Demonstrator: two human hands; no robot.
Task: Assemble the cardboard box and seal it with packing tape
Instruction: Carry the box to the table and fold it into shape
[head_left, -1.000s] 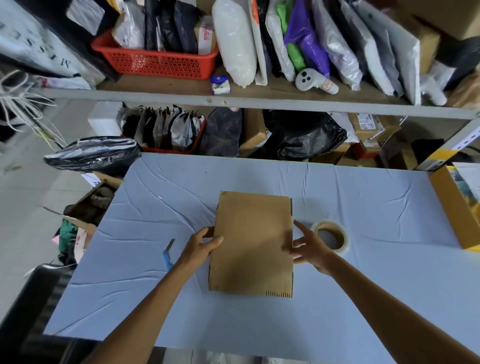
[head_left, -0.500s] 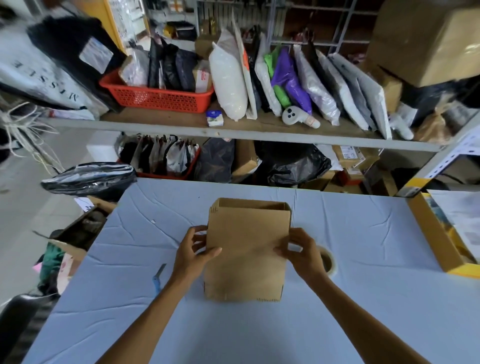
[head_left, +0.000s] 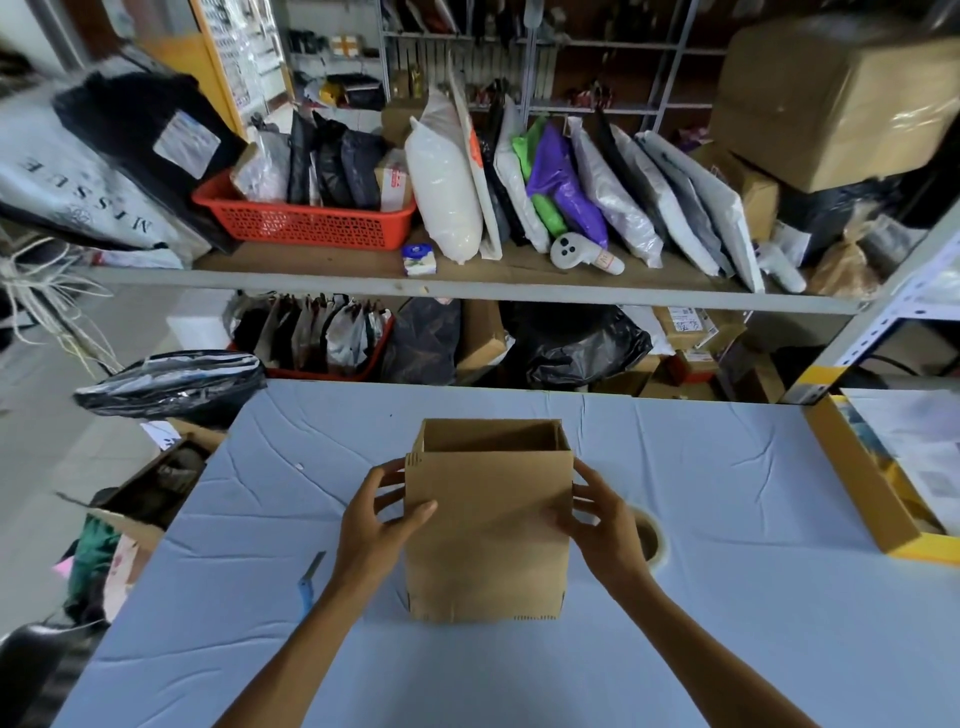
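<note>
A brown cardboard box (head_left: 488, 540) stands upright on the light blue table (head_left: 727, 623), spread into a square tube with its top end open. My left hand (head_left: 376, 525) grips its left edge, thumb on the front panel and fingers behind. My right hand (head_left: 597, 519) grips the right edge the same way. A roll of clear packing tape (head_left: 655, 540) lies flat on the table just right of the box, partly hidden by my right hand.
A blue utility knife (head_left: 310, 584) lies on the table left of my left forearm. A yellow-edged tray (head_left: 872, 499) with papers sits at the table's right side. Crowded shelves (head_left: 467, 283) stand behind the table; an open carton (head_left: 150, 488) sits on the floor at left.
The flat cardboard has been lifted from the table and spread into an open upright tube. Both hands moved from its flat sides to gripping its edges. The camera tilted up.
</note>
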